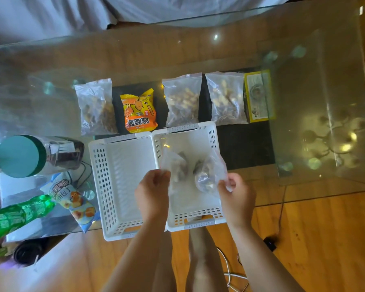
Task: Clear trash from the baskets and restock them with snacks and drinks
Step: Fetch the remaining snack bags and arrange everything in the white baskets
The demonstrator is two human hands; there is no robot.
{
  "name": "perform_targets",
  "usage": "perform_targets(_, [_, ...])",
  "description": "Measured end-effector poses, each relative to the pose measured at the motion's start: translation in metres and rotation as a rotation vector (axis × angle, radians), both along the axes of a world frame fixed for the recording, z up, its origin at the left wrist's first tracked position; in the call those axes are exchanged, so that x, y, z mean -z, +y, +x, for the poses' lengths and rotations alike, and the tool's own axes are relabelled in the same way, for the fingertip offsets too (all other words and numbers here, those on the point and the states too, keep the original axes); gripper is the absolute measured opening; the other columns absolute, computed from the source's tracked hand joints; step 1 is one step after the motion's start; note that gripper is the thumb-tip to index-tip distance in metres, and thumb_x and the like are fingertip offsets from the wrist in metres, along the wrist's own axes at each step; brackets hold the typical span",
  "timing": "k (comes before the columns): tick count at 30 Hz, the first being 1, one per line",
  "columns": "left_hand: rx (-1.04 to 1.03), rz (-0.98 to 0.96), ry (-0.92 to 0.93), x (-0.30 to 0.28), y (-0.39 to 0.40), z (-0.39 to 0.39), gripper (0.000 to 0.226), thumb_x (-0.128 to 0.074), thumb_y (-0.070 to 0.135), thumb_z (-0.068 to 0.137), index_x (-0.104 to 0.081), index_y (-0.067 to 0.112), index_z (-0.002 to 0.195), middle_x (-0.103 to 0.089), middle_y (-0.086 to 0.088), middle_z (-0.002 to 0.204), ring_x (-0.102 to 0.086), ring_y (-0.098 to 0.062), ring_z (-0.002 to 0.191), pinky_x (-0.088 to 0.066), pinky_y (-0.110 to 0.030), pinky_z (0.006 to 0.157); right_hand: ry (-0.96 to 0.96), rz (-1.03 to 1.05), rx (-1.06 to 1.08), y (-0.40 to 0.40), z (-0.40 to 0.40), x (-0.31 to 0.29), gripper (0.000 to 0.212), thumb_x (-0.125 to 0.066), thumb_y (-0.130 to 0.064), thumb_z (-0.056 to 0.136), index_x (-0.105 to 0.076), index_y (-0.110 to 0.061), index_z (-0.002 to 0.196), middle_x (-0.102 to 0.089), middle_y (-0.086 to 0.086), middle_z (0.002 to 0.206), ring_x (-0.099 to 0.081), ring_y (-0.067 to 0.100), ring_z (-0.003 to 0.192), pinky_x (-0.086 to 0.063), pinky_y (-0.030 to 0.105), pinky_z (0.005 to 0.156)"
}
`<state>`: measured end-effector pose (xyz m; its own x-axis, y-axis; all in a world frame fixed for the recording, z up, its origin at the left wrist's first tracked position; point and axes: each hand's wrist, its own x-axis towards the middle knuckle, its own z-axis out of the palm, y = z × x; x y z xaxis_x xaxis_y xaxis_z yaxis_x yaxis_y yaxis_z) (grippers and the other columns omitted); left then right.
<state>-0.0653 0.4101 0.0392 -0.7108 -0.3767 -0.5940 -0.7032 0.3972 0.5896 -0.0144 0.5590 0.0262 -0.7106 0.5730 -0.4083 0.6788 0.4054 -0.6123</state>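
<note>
You are pinching a clear, crumpled bag [195, 171] of dark bits with both hands, left [153, 192] and right [236, 193], over the right basket [214, 140].

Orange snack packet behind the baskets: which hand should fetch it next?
Probably the left hand: the orange snack packet lies on its side, though both hands, right hand included, hold clear bags now.

A glass table [219, 49] stands over wooden floor [325, 239] with cables [230, 275].
</note>
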Motion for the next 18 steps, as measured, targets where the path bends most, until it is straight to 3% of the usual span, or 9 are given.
perform_targets(5, [0.028, 0.161, -0.021, -0.018, 0.008, 0.006, 0.016, -0.069, 0.014, 0.081, -0.066, 0.023, 0.068, -0.065, 0.001, 0.058, -0.062, -0.023, 0.061, -0.057, -0.046, 0.071, 0.098, -0.075, -0.103, -0.013, 0.005, -0.016, 0.011, -0.066, -0.019, 0.082, -0.065, -0.009, 0.077, -0.068, 0.003, 0.069, -0.065, 0.016, 0.063, -0.052, 0.031, 0.048])
perform_targets(8, [0.024, 0.131, 0.038, -0.020, 0.008, 0.010, 0.010, -0.070, 0.018, 0.080, -0.067, 0.026, 0.074, -0.066, 0.007, 0.065, -0.063, -0.023, 0.068, -0.056, -0.038, 0.068, 0.110, -0.067, -0.111, -0.014, 0.009, -0.022, 0.011, -0.067, -0.025, 0.081, -0.064, -0.015, 0.084, -0.068, -0.002, 0.076, -0.065, 0.010, 0.067, -0.052, 0.025, 0.048])
perform_targets(10, [0.092, 0.041, 0.024, -0.016, 0.008, 0.012, 0.011, -0.071, 0.022, 0.079, -0.067, 0.021, 0.090, -0.063, 0.009, 0.079, -0.059, -0.018, 0.078, -0.047, -0.026, 0.067, 0.011, -0.105, -0.102, -0.014, 0.007, -0.020, 0.021, -0.068, -0.030, 0.080, -0.061, -0.018, 0.095, -0.065, -0.004, 0.086, -0.063, 0.011, 0.074, -0.054, 0.026, 0.055])
perform_targets(11, [0.121, -0.006, 0.001, -0.012, 0.008, 0.012, 0.017, -0.071, 0.024, 0.079, -0.066, 0.018, 0.095, -0.060, 0.008, 0.083, -0.054, -0.016, 0.078, -0.041, -0.024, 0.067, -0.026, -0.113, -0.098, -0.014, 0.006, -0.018, 0.024, -0.068, -0.030, 0.080, -0.061, -0.017, 0.099, -0.064, -0.004, 0.088, -0.062, 0.012, 0.076, -0.056, 0.029, 0.058])
perform_targets(13, [0.140, -0.038, -0.016, -0.007, 0.006, 0.011, 0.014, -0.069, 0.021, 0.081, -0.065, 0.007, 0.080, -0.054, -0.003, 0.072, -0.045, -0.018, 0.068, -0.035, -0.027, 0.064, -0.026, -0.093, -0.100, -0.013, 0.001, -0.015, 0.017, -0.065, -0.024, 0.083, -0.064, -0.011, 0.095, -0.067, 0.001, 0.086, -0.064, 0.016, 0.075, -0.056, 0.030, 0.058])
perform_targets(15, [0.107, 0.005, 0.005, -0.005, 0.004, 0.010, 0.014, -0.067, 0.016, 0.083, -0.070, 0.005, 0.075, -0.060, -0.011, 0.064, -0.050, -0.025, 0.062, -0.042, -0.031, 0.063, 0.018, -0.077, -0.095, -0.014, 0.001, -0.015, 0.010, -0.064, -0.017, 0.084, -0.065, -0.008, 0.084, -0.069, 0.004, 0.079, -0.065, 0.018, 0.069, -0.054, 0.030, 0.054])
perform_targets(16, [0.100, 0.036, 0.019, -0.007, 0.002, 0.010, 0.010, -0.067, 0.016, 0.083, -0.074, 0.009, 0.082, -0.066, -0.008, 0.067, -0.057, -0.024, 0.065, -0.046, -0.028, 0.065, 0.044, -0.070, -0.091, -0.014, 0.003, -0.017, 0.009, -0.064, -0.016, 0.084, -0.066, -0.007, 0.081, -0.069, 0.004, 0.077, -0.066, 0.018, 0.068, -0.054, 0.030, 0.052])
perform_targets(18, [0.126, 0.053, 0.044, -0.010, 0.001, 0.011, 0.013, -0.069, 0.017, 0.081, -0.076, 0.014, 0.092, -0.068, 0.004, 0.071, -0.062, -0.014, 0.069, -0.044, -0.007, 0.062, 0.070, -0.067, -0.099, -0.015, 0.006, -0.020, 0.009, -0.065, -0.019, 0.083, -0.066, -0.010, 0.084, -0.069, 0.002, 0.079, -0.066, 0.014, 0.069, -0.051, 0.025, 0.050])
